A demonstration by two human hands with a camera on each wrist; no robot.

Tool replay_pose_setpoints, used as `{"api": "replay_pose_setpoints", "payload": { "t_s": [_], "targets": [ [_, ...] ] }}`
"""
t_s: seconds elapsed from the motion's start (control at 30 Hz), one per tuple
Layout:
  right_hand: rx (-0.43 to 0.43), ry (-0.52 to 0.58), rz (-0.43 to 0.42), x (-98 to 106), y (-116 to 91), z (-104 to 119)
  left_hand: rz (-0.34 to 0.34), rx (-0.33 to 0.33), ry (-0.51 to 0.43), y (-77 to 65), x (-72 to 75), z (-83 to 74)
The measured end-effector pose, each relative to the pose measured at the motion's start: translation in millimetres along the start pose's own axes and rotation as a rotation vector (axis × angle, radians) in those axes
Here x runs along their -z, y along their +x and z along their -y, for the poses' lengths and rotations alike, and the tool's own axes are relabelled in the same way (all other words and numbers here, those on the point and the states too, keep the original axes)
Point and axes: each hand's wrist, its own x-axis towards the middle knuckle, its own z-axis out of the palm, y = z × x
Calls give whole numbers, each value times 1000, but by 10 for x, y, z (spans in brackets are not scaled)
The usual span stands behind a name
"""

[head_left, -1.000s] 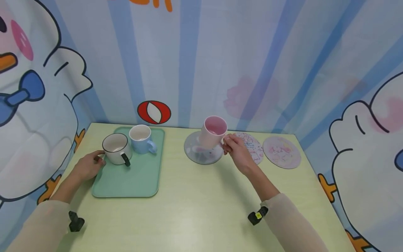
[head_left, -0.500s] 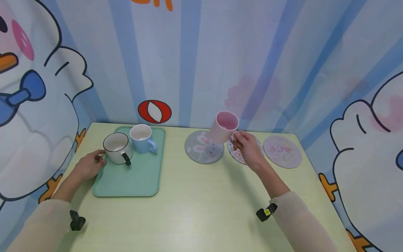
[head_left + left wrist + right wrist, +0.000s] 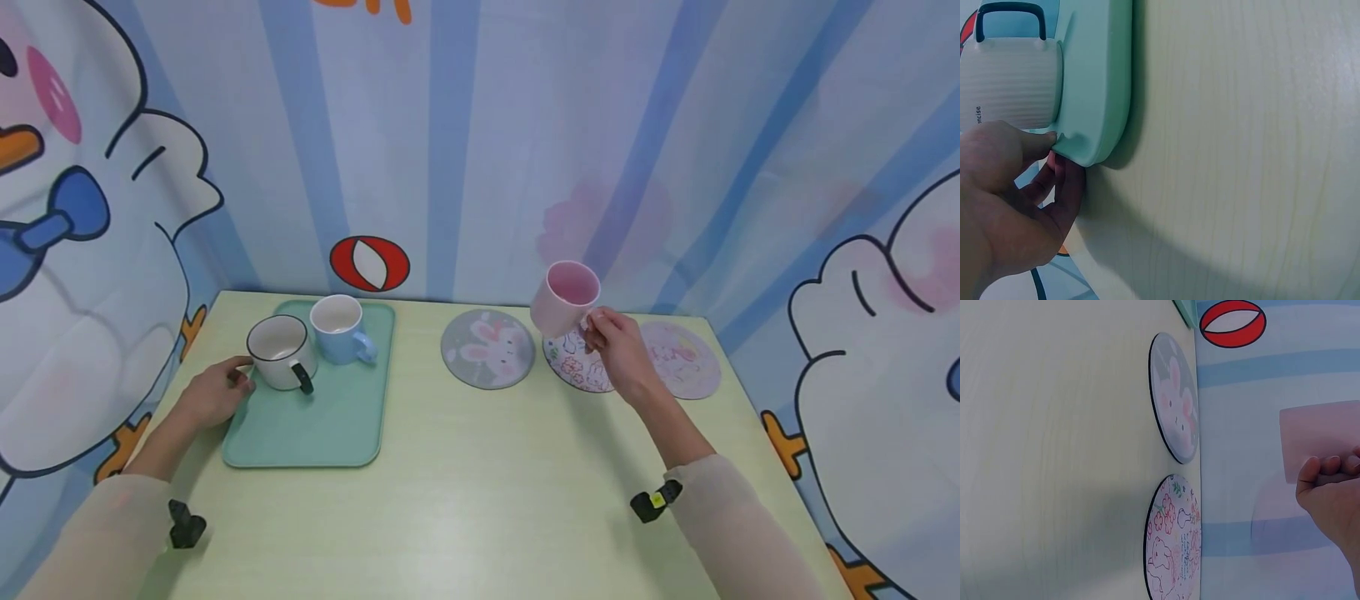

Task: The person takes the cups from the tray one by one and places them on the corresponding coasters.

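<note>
My right hand grips a pink mug by its handle and holds it tilted in the air over the middle coaster, which has a flowery print. In the right wrist view the pink mug hangs well off the tabletop. My left hand pinches the left rim of the green tray, thumb on top and fingers under the edge, as the left wrist view shows. On that tray stand a white mug with a black handle and a light blue mug, both upright.
A grey rabbit coaster lies left of the middle one. At the right lies a pink coaster, partly behind my right hand. A striped cartoon curtain rises along the table's back edge.
My right hand has carried the pink mug up and to the right, from over the grey rabbit coaster to over the middle coaster. The left hand has stayed on the tray.
</note>
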Motion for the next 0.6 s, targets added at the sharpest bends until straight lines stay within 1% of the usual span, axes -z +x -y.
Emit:
{"api": "replay_pose_setpoints", "payload": {
  "t_s": [0.23,0.43,0.6],
  "targets": [
    [13,-17,-36,126,6,19,-11,5,9,21,-15,7],
    [-10,-39,-70,251,-14,-2,-15,-13,7,20,-22,14],
    [-3,-51,-99,355,-7,-21,-16,-15,4,6,-24,14]
  ]
}}
